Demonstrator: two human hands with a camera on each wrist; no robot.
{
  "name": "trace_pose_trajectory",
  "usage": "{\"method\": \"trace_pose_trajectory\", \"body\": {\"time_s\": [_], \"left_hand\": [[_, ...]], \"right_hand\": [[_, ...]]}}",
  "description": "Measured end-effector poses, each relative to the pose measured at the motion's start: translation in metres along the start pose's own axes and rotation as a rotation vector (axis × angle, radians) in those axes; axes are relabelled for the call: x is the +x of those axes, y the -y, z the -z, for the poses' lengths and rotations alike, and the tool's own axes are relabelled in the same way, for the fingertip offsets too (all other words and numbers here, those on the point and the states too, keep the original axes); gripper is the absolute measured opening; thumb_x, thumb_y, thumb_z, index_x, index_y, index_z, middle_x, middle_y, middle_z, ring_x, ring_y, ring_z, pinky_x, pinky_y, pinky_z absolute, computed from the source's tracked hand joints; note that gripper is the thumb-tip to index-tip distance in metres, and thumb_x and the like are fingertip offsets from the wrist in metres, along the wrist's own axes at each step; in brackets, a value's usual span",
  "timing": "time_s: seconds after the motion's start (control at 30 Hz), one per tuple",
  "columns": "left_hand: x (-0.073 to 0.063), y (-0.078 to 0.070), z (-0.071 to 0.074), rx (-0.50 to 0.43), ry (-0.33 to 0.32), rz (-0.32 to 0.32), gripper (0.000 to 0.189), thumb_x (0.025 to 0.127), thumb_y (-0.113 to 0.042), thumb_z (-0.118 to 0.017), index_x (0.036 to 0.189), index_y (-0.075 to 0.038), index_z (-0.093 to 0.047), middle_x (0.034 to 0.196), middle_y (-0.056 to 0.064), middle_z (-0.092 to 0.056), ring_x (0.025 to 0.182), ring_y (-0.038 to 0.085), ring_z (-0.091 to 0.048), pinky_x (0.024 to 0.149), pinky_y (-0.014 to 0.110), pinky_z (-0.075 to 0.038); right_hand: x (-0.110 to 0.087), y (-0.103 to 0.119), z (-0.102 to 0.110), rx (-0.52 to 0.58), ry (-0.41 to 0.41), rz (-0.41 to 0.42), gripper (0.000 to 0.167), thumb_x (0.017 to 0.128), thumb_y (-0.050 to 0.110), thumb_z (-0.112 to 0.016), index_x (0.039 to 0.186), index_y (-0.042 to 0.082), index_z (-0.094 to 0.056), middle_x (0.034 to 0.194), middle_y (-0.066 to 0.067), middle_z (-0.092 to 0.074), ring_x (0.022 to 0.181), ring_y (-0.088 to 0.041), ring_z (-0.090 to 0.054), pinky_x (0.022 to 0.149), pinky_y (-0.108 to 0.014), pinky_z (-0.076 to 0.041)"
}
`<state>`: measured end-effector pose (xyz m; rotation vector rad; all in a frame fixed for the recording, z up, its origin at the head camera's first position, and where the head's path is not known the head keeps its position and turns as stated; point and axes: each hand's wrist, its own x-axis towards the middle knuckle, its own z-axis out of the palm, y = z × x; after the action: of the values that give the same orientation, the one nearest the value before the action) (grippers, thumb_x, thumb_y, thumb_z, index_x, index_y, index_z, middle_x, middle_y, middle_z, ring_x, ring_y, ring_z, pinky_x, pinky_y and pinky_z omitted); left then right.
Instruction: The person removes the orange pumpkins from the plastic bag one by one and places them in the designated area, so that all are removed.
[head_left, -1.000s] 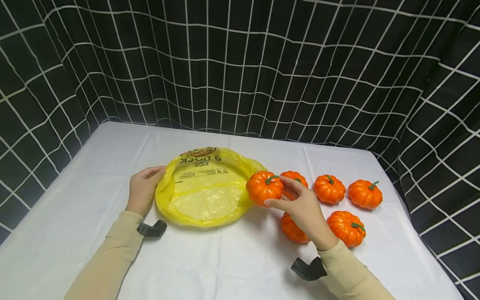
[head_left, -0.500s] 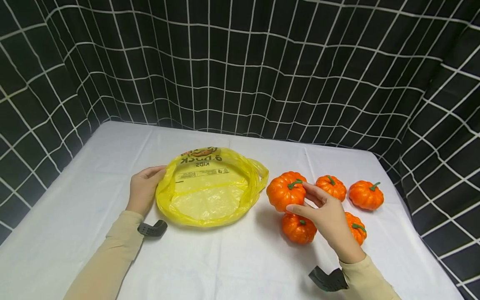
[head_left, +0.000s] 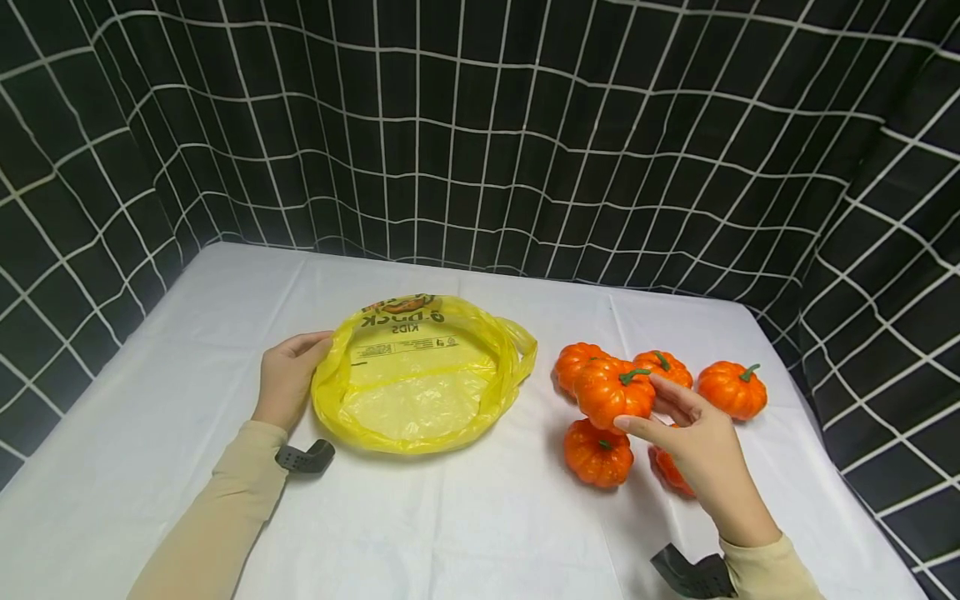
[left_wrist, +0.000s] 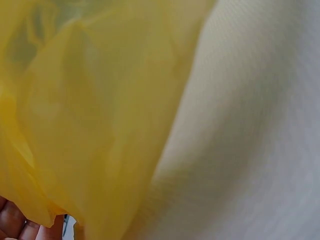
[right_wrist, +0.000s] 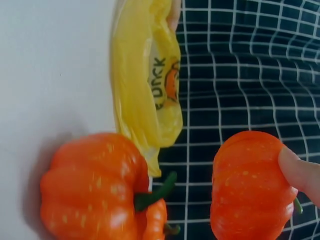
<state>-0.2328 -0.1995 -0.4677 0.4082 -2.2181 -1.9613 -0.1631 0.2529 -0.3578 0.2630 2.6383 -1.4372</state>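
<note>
My left hand [head_left: 288, 375] pinches the left rim of a yellow plastic bag [head_left: 324, 400], which stands with its mouth opened wide. The left wrist view is filled mostly by the bag's blurred side [left_wrist: 110, 120], with a few fingers [left_wrist: 20, 220] showing in the lower left corner. In my right hand [head_left: 705, 442] is an orange toy pumpkin [head_left: 611, 392] with a green stem, gripped between thumb and fingers. It is raised over the other pumpkins, partly covering them in the head view. The right wrist view shows this held pumpkin [right_wrist: 250, 185] at the lower right.
Around the right hand sit several more pumpkins, among them a near one [head_left: 598, 454], a back left one [head_left: 576, 360] and a far right one [head_left: 732, 390]. A white cloth [head_left: 465, 533] covers the table. Black gridded curtain [head_left: 480, 142] surrounds its back and sides.
My right hand has carried the pumpkin rightward, from beside the bag's right rim to above the group of pumpkins. The bag's right handle has come into sight. My left hand stays put.
</note>
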Motion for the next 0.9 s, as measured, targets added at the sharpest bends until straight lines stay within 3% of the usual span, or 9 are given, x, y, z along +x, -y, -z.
{"method": "trace_pose_trajectory", "body": {"time_s": [0.13,0.3,0.37,0.5,0.67,0.9], "left_hand": [[0.0,0.0,0.0,-0.009,0.002,0.003,0.041,0.097,-0.035,-0.064,0.127,-0.007,-0.066,0.133,0.01,-0.065,0.111,0.003,-0.058,0.088,0.009,-0.053],[-0.001,-0.001,-0.001,-0.012,0.002,0.008,0.041,0.097,-0.036,-0.064,0.127,-0.007,-0.066,0.133,0.01,-0.064,0.111,0.003,-0.059,0.088,0.008,-0.053],[-0.001,-0.002,-0.001,-0.013,0.002,0.008,0.042,0.097,-0.036,-0.064,0.127,-0.007,-0.066,0.133,0.01,-0.064,0.111,0.003,-0.059,0.088,0.008,-0.053],[-0.001,-0.002,-0.001,-0.009,0.001,0.006,0.042,0.097,-0.036,-0.064,0.127,-0.007,-0.066,0.133,0.01,-0.064,0.111,0.003,-0.058,0.088,0.009,-0.053],[0.0,-0.001,-0.001,-0.007,-0.005,0.006,0.041,0.097,-0.036,-0.064,0.127,-0.007,-0.066,0.132,0.01,-0.065,0.11,0.003,-0.059,0.088,0.009,-0.053],[0.0,0.001,0.0,-0.012,0.0,0.007,0.041,0.097,-0.036,-0.064,0.127,-0.008,-0.066,0.133,0.01,-0.064,0.112,0.004,-0.058,0.089,0.009,-0.053]], "right_hand": [[-0.001,-0.006,0.009,-0.016,-0.022,-0.016,0.093,0.083,0.048,-0.078,0.156,0.014,-0.032,0.151,-0.014,-0.048,0.138,-0.025,-0.044,0.083,-0.003,-0.045],[-0.001,-0.014,0.019,-0.025,-0.046,-0.063,0.091,0.084,0.048,-0.077,0.156,0.014,-0.032,0.155,-0.015,-0.044,0.143,-0.029,-0.04,0.113,-0.029,-0.044],[0.0,-0.018,0.023,-0.033,-0.06,-0.08,0.09,0.084,0.048,-0.077,0.156,0.014,-0.033,0.155,-0.015,-0.044,0.143,-0.03,-0.04,0.114,-0.036,-0.044],[0.0,-0.024,0.031,-0.027,-0.093,-0.113,0.09,0.084,0.047,-0.077,0.156,0.015,-0.032,0.155,-0.016,-0.043,0.144,-0.031,-0.038,0.114,-0.035,-0.045],[-0.002,-0.031,0.039,0.038,-0.127,-0.157,0.095,0.083,0.045,-0.079,0.157,0.013,-0.029,0.157,-0.021,-0.037,0.148,-0.038,-0.03,0.119,-0.062,-0.029],[-0.003,-0.04,0.051,0.049,-0.203,-0.207,0.095,0.084,0.046,-0.077,0.157,0.012,-0.028,0.158,-0.023,-0.035,0.148,-0.037,-0.029,0.119,-0.063,-0.029]]}}
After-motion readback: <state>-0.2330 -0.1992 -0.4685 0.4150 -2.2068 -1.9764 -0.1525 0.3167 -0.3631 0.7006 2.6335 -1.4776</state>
